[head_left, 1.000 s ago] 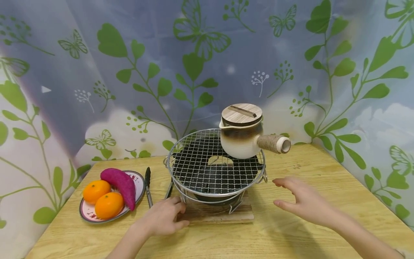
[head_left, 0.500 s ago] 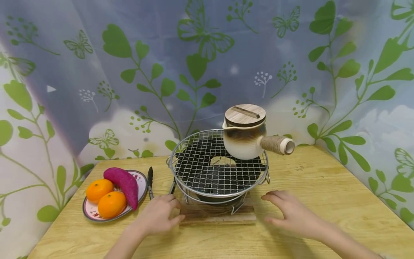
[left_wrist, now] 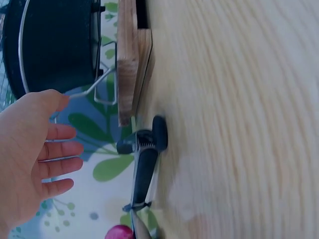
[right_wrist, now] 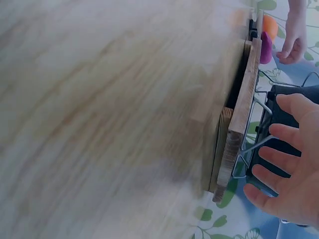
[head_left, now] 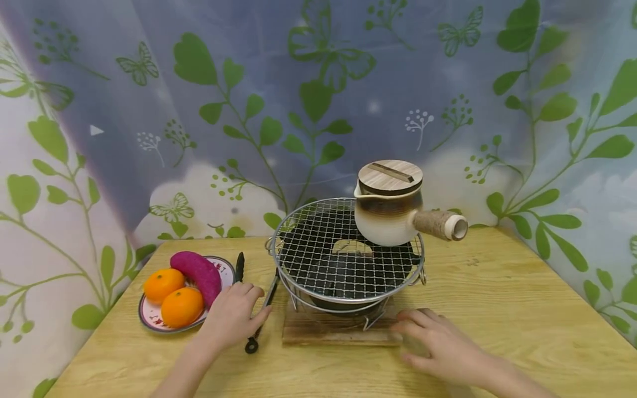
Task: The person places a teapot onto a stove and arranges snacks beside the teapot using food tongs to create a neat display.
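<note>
My left hand (head_left: 234, 312), fingers spread and slightly bent, is over the tongs (head_left: 269, 296) and holds nothing. These tongs have black grips, metal arms and a spring by the hinge; their arms stand apart and the hand partly hides them. Near the front right corner of the wooden board (head_left: 343, 331) is my right hand (head_left: 440, 345), fingers loosely bent and nothing in them. On that board stands a dark round stove (left_wrist: 55, 47) in a wire frame, topped by a round wire grill (head_left: 323, 276). A ceramic pot (head_left: 385, 218) with wooden lid and twine-wrapped handle sits on the grill's back right.
On the left, a plate (head_left: 169, 330) carries a purple sweet potato (head_left: 201, 273) and two oranges (head_left: 181, 307). Wire loops (head_left: 422, 276) stick out from the grill's sides. A printed curtain (head_left: 249, 138) hangs behind the wooden table (head_left: 497, 298).
The right hand has come left and toward the person, close to the board's corner. The left hand has drawn away from the board over the tongs. The head view has shifted slightly.
</note>
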Demonstrator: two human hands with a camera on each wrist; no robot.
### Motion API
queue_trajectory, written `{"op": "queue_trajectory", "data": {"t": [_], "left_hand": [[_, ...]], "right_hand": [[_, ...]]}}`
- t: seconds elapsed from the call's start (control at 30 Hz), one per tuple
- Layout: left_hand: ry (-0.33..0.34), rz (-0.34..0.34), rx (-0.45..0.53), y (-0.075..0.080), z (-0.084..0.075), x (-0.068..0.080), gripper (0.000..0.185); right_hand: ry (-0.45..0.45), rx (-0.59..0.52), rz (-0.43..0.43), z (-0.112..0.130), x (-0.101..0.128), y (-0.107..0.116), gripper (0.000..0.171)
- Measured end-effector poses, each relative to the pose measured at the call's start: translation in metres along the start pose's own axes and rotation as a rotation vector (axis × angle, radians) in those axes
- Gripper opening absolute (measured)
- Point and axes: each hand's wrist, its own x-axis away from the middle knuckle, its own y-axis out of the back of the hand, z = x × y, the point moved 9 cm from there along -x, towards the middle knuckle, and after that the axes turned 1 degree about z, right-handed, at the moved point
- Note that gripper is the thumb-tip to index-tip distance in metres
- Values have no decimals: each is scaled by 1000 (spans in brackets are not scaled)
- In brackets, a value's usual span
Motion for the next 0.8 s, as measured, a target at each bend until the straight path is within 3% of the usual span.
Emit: {"op": "queue_trajectory", "data": {"t": [0.23,0.53,0.8], "left_hand": [[40,2,-40,8,16,3,34],[133,20,-26,18,43,6,40],[203,-14,-12,25,67,17,42]], "right_hand": [[-24,-34,76,2,1,-9,39],[-11,-35,75,7,-1,-12,41],[-1,-41,84,9,-1,-16,39]]}}
